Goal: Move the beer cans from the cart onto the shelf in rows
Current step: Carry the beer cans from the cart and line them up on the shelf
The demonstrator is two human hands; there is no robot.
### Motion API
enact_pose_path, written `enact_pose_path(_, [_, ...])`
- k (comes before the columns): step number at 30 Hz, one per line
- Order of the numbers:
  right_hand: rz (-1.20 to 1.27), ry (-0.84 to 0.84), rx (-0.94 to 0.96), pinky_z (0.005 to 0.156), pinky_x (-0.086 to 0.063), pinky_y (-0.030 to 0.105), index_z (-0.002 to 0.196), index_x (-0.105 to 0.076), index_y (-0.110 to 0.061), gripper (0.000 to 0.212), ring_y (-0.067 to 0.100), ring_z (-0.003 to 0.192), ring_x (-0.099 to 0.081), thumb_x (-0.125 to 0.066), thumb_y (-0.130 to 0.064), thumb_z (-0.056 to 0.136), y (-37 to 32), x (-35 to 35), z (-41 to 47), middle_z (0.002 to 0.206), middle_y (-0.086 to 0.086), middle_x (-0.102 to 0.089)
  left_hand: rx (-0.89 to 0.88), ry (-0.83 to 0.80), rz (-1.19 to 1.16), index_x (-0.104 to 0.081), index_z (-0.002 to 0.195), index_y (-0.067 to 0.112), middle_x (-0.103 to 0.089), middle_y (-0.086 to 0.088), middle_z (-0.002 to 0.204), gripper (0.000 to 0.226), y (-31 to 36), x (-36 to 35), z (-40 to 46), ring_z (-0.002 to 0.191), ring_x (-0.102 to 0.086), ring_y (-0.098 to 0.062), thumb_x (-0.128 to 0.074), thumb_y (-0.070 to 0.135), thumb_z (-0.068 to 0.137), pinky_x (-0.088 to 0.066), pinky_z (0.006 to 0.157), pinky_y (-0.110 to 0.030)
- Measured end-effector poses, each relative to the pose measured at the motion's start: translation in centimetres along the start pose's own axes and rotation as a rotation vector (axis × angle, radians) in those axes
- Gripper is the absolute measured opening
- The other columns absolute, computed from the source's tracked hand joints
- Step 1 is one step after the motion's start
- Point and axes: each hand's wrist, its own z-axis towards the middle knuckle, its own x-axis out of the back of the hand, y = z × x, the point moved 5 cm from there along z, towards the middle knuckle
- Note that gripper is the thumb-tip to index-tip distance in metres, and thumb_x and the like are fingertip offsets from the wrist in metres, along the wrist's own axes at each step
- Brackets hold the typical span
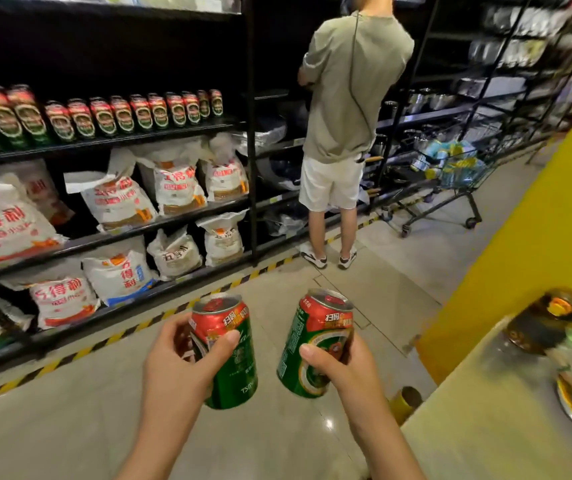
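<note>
My left hand [177,368] grips a green and red beer can [232,362], held upright over the floor. My right hand [343,368] grips a second, matching beer can [312,341], tilted slightly to the right. Both cans hang low in the middle of the view, well short of the shelving. On the black shelf [104,142] at the upper left, several beer cans [104,116] of the same kind stand in a row.
White rice bags [118,202] fill the lower shelves. A person [343,126] stands ahead facing the shelving, with a loaded shopping cart [450,174] beside them. A yellow wall [527,237] and a table with a dark bottle [544,320] lie to the right.
</note>
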Motion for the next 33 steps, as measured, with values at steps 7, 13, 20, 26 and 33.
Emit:
enact_pose_path(7, [-0.020,-0.119,-0.002,0.065,-0.053,0.015,0.108,-0.059,-0.027,0.072,0.005,0.087,-0.069,-0.079,-0.043,0.041,-1.4,-10.1,11.5,0.095,-0.013,-0.073,-0.050,0.079,0.045,-0.052,0.108,0.026,-0.056,0.018,0.097,0.045,1.0,5.4,13.3,0.097,-0.055,-0.011,-0.076,0.029,0.070,-0.042,0.078,-0.028])
enact_pose_path(13, [-0.034,-0.103,-0.017,0.062,-0.052,0.014,0.106,-0.060,-0.025,0.073,0.005,0.084,-0.069,-0.079,-0.043,0.038,-2.2,-12.1,20.8,0.092,-0.011,-0.073,-0.021,0.076,0.028,-0.055,0.112,0.021,-0.061,0.004,0.109,0.057,0.6,4.9,22.9,0.105,-0.056,-0.020,-0.075,0.038,0.062,-0.048,0.091,-0.046])
enact_pose_path(20, [-0.058,-0.132,-0.003,0.062,-0.051,0.014,0.110,-0.060,-0.023,0.076,0.007,0.083,-0.069,-0.080,-0.039,0.039,-3.8,-13.8,34.9,0.093,-0.008,-0.074,-0.027,0.094,-0.013,-0.056,0.109,0.021,-0.062,0.008,0.104,0.045,1.0,0.8,35.8,0.101,-0.057,-0.015,-0.077,0.025,0.070,-0.046,0.085,-0.035])
enact_pose_path(26, [-0.105,-0.202,0.032,0.062,-0.050,0.012,0.109,-0.061,-0.022,0.067,0.003,0.081,-0.068,-0.082,-0.031,0.046,-6.6,-15.8,47.4,0.090,-0.010,-0.073,-0.079,0.136,-0.091,-0.059,0.104,0.022,-0.067,0.007,0.095,0.036,3.2,-2.1,47.2,0.090,-0.061,-0.002,-0.075,0.021,0.072,-0.046,0.072,-0.022])
enact_pose_path(33, [-0.107,-0.250,-0.005,0.064,-0.051,0.013,0.112,-0.061,-0.021,0.076,0.005,0.083,-0.069,-0.081,-0.039,0.041,-6.9,-19.3,58.6,0.093,-0.008,-0.073,-0.017,0.222,-0.102,-0.056,0.093,0.030,-0.064,0.009,0.095,0.030,1.7,-2.1,57.7,0.091,-0.058,-0.003,-0.074,0.016,0.074,-0.043,0.071,-0.022])
